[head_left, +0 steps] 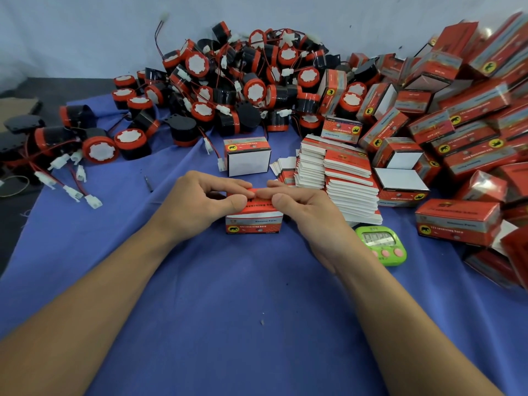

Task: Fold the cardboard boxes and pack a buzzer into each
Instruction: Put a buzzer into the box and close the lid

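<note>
A small red and white cardboard box stands on the blue cloth at the centre. My left hand grips its top left, thumb on the red lid flap. My right hand grips its top right, fingers and thumb pinching the same flap. A big pile of red and black buzzers with wires lies behind. A stack of flat unfolded boxes sits just right of my hands. One folded box stands behind, its white side facing me.
Many packed red boxes are heaped along the right side. A green digital timer lies right of my right wrist. Loose buzzers with white connectors spread at the left. The blue cloth covers the table.
</note>
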{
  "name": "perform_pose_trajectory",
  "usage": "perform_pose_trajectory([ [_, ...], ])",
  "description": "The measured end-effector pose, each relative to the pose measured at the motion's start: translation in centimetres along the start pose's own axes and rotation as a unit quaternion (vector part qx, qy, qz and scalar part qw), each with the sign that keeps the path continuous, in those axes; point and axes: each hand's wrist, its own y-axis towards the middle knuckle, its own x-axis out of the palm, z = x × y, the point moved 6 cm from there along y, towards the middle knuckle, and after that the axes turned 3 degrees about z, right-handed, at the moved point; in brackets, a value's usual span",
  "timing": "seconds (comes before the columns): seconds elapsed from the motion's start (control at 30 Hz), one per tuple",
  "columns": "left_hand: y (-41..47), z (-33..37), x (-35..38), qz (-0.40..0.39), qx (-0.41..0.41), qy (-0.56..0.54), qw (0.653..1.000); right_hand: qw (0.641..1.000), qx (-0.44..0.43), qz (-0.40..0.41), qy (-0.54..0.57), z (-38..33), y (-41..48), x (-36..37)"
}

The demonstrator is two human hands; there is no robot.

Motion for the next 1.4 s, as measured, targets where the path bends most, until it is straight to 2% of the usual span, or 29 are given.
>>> perform_pose_trajectory([
  [0.2, -0.1, 0.0, 0.0, 0.002, -0.002, 0.026, 1.0, 1.0, -0.006, 0.017, -0.007, 0.0, 0.1, 0.1],
  [0.43, 0.0, 0.0, 0.2, 0.013, -0.001, 0.037, 0.999, 0.999, 0.029, 0.019, 0.01, 0.7, 0.2, 0.1],
  [0.63, 0.0, 0.0, 0.3, 0.037, 0.003, 0.059, 0.998, 0.996, 0.017, 0.002, -0.083, 0.5, -0.2, 0.3],
  [0.73, 0.0, 0.0, 0.7, 0.041, 0.005, 0.084, 0.996, 0.977, -0.009, -0.008, -0.211, 0.2, -0.6, 0.6],
  [0.8, -0.2, 0.0, 1.0, 0.029, 0.001, 0.088, 0.996, 0.962, -0.036, 0.015, -0.27, -0.4, -0.7, 0.9],
  [0.9, -0.6, 0.4, 1.1, 0.046, -0.001, 0.061, 0.997, 0.963, -0.034, 0.032, -0.266, -1.4, -0.8, 0.0],
  [0.97, -0.5, 0.3, 0.7, 0.069, -0.004, 0.067, 0.995, 0.979, -0.007, 0.031, -0.2, -2.0, -0.7, -1.7],
  [1.0, -0.5, 0.1, 0.6, 0.075, -0.011, 0.068, 0.995, 0.991, 0.007, 0.045, -0.125, -2.4, -0.5, -3.1],
  [1.03, -0.4, -0.2, 0.6, 0.077, -0.02, 0.063, 0.995, 0.998, 0.013, 0.067, -0.002, -2.9, -0.1, -4.9],
  [1.07, -0.4, -0.4, 0.6, 0.077, -0.026, 0.059, 0.995, 0.982, 0.007, 0.077, 0.174, -3.6, 0.4, -6.8],
  [1.1, -0.3, -0.6, 0.6, 0.075, -0.03, 0.06, 0.995, 0.929, -0.011, 0.068, 0.364, -4.4, 0.9, -8.6],
  [1.13, -0.3, -0.7, 0.7, 0.073, -0.032, 0.062, 0.995, 0.857, -0.045, 0.052, 0.511, -5.3, 1.3, -10.4],
  [1.17, -0.3, -0.7, 0.8, 0.071, -0.034, 0.061, 0.995, 0.807, -0.077, 0.053, 0.583, -6.0, 1.7, -12.4],
  [1.2, -0.3, -0.7, 0.9, 0.069, -0.036, 0.06, 0.995, 0.806, -0.095, 0.076, 0.579, -6.7, 2.1, -13.8],
  [1.27, -0.3, -0.7, 0.8, 0.068, -0.035, 0.061, 0.995, 0.882, -0.094, 0.154, 0.436, -7.5, 3.0, -15.3],
  [1.33, -0.4, -0.5, 0.8, 0.069, -0.03, 0.063, 0.995, 0.957, -0.079, 0.194, 0.202, -8.1, 4.4, -15.1],
  [1.37, -0.4, -0.5, 0.8, 0.069, -0.03, 0.062, 0.995, 0.976, -0.063, 0.198, 0.068, -8.3, 5.1, -14.3],
  [1.4, -0.4, -0.4, 0.9, 0.067, -0.033, 0.062, 0.995, 0.978, -0.039, 0.193, -0.072, -8.4, 5.8, -13.5],
])
